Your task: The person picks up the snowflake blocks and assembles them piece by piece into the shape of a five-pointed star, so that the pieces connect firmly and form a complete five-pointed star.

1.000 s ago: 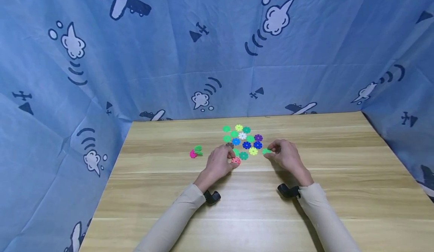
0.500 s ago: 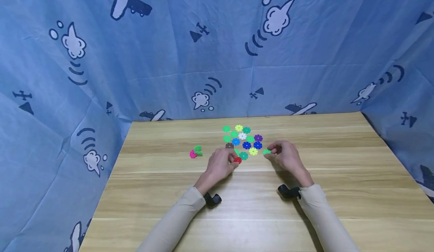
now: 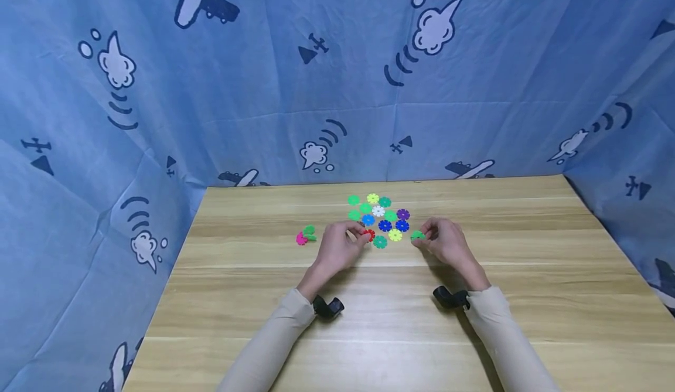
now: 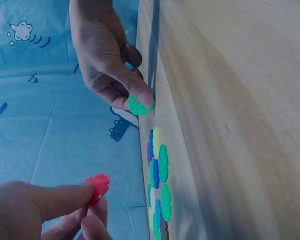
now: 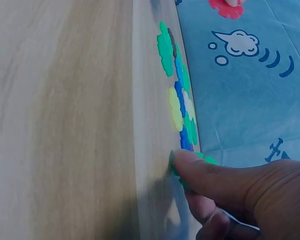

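- Pinching observed: left hand (image 3: 339, 246) holds red notched disc (image 4: 102, 185) between fingers; right hand (image 3: 447, 243), green notched disc (image 4: 139, 106).
- Loose discs (image 3: 380, 242) lie between and beyond the fingers.
- Advisable: light rim grip, notches exposed.

The left hand (image 3: 337, 247) pinches a red notched plastic disc (image 3: 371, 235); the right hand (image 3: 447, 241), a green notched plastic disc (image 3: 418, 235).
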Demonstrator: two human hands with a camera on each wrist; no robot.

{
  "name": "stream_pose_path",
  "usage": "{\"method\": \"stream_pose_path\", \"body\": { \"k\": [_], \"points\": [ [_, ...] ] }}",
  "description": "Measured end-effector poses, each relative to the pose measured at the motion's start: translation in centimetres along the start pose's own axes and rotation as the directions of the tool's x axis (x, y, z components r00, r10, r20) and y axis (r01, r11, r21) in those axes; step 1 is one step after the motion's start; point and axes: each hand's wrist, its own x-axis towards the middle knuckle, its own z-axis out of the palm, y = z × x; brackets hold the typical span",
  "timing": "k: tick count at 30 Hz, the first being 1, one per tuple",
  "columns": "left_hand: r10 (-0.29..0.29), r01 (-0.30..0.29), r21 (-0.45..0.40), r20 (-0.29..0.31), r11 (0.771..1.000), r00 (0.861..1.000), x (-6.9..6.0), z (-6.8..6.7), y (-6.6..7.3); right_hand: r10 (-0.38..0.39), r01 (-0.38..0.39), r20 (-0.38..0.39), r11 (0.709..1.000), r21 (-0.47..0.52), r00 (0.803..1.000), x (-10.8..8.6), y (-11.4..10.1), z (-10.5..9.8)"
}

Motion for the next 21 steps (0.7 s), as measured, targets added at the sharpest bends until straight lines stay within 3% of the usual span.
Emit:
{"method": "stream_pose_path", "body": {
  "k": [4, 10, 15, 21],
  "points": [
    [0.007, -0.007, -0.013, -0.034, 1.000, 0.999, 0.0, -0.1, 0.0, -0.042, 0.041, -0.022, 0.999, -0.008, 0.999, 0.0, 0.0, -0.1],
    [0.011, -0.014, -0.045, -0.057, 0.999, 0.998, 0.0, -0.2, 0.1, -0.087, 0.091, -0.057, 0.994, 0.060, 0.995, -0.3, -1.2, -0.4],
    [0.074, -0.079, -0.066, -0.078, 0.995, 0.994, 0.2, -0.4, 0.5, -0.150, 0.157, -0.080, 0.983, 0.092, 0.986, -0.6, -2.9, -0.8],
    [0.168, -0.176, -0.067, -0.108, 0.982, 0.980, 0.0, -0.4, 0.9, -0.195, 0.192, -0.010, 0.952, 0.240, 0.981, -1.6, -4.9, -1.0]
  ]
}}
